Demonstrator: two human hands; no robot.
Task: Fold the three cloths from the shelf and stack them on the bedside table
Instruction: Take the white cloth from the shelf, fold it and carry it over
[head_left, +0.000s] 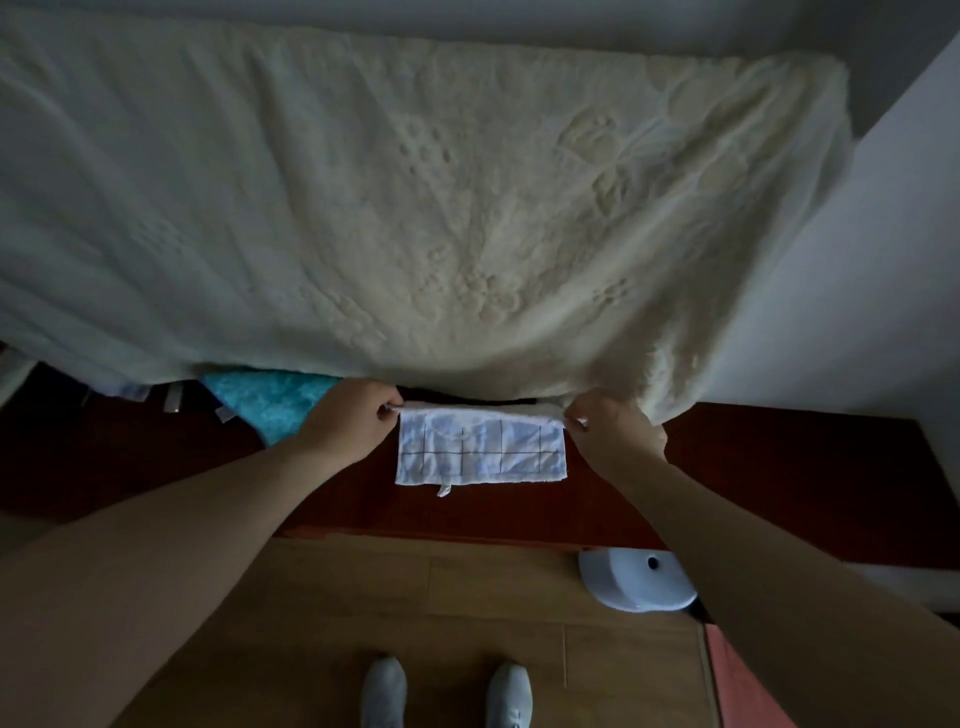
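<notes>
A white cloth with a dark grid pattern (480, 449) hangs doubled over in front of me, a small loop tag dangling from its lower edge. My left hand (349, 418) pinches its top left corner and my right hand (613, 428) pinches its top right corner. Both hands hold the cloth just at the near edge of the bed, above the dark red wooden bed frame (753, 467). To the left, a turquoise cloth (270, 402) lies partly tucked under the bed cover. No third cloth and no bedside table can be made out.
A cream embossed bed cover (415, 208) fills the upper view and drapes over the bed edge. A white wall (883, 286) stands at the right. A round white device (636, 579) sits on the wooden floor (415, 597) near my two grey shoes.
</notes>
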